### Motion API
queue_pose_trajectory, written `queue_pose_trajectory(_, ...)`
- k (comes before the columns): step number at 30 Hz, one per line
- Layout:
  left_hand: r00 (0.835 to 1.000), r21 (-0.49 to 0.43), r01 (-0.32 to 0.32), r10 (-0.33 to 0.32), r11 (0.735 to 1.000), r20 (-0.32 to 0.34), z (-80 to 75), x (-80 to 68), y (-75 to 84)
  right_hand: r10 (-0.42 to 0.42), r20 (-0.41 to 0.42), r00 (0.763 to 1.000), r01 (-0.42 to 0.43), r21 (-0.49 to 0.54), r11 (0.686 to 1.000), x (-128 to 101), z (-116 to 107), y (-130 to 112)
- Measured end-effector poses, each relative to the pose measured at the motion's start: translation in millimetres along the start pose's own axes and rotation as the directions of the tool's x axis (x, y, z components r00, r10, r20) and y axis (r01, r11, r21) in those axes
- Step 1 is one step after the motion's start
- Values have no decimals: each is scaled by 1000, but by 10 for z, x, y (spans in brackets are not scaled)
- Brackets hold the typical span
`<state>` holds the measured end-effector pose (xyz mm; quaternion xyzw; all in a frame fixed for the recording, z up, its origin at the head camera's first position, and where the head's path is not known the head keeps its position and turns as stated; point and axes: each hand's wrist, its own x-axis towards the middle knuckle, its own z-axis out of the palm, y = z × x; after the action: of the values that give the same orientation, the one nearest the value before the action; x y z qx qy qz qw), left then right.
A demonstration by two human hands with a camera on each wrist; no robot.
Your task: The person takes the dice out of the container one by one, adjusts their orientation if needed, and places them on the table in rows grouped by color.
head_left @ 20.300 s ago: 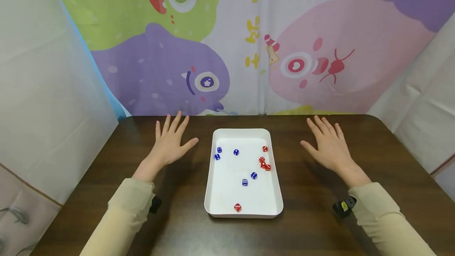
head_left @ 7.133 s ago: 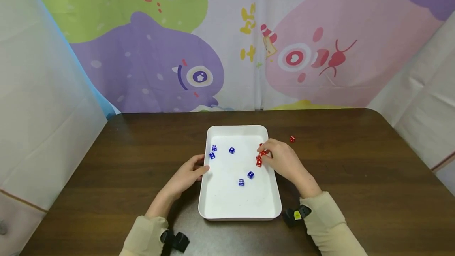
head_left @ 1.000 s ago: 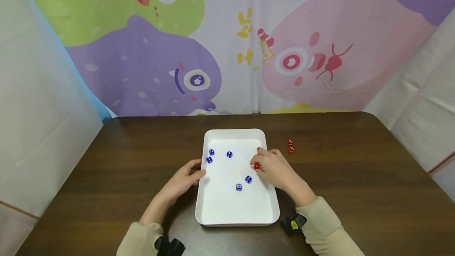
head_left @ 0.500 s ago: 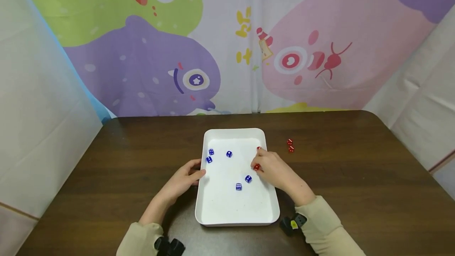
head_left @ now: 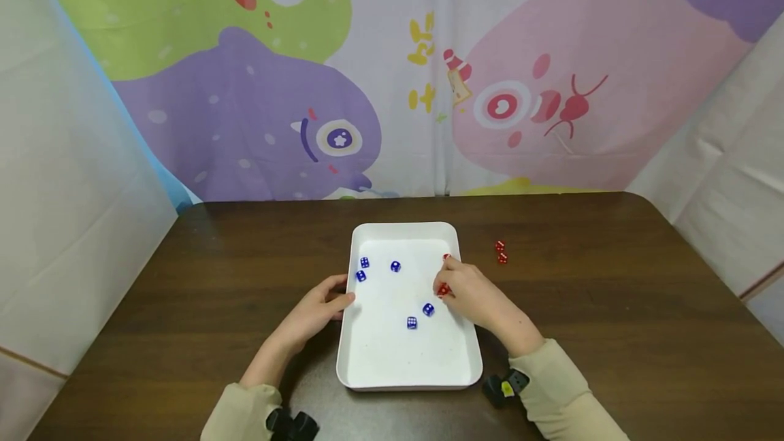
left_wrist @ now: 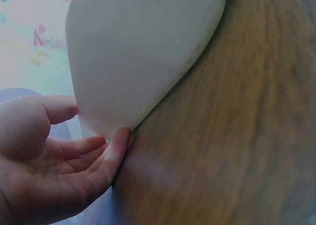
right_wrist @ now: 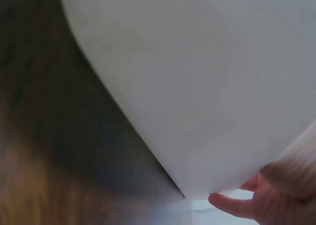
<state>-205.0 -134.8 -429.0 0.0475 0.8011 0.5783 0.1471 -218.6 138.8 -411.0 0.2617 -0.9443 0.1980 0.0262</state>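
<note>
A shallow white tray point(head_left: 407, 359) lies on the table with several blue dice inside, one of them a blue die point(head_left: 395, 267) toward the far end. My left hand point(head_left: 314, 313) grips its left edge, thumb on the rim and fingers against the outer wall, as the left wrist view also shows. Reaching over the right rim, my right hand point(head_left: 474, 295) pinches at a red die point(head_left: 444, 289) between thumb and fingers. Another red die point(head_left: 446, 257) peeks out just beyond its fingertips. The hand hides part of this group. The right wrist view shows mostly the tray's wall.
Two red dice point(head_left: 501, 252) lie close together on the dark wooden table point(head_left: 582, 278), right of the tray. Behind the table hangs a cartoon-printed curtain point(head_left: 294, 121). The tray's raised rim surrounds the dice inside.
Since the oldest frame, both hands have come to the tray and two red dice now lie outside it. In the last second, the right fingers and the red die there have shifted slightly nearer.
</note>
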Motion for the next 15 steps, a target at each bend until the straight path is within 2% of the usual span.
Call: queue_pose_trajectory(15, 1000, 5, 2, -2, 1000, 3, 1, -9, 20, -12, -51, 999, 13, 21, 1000, -1, -124, 18)
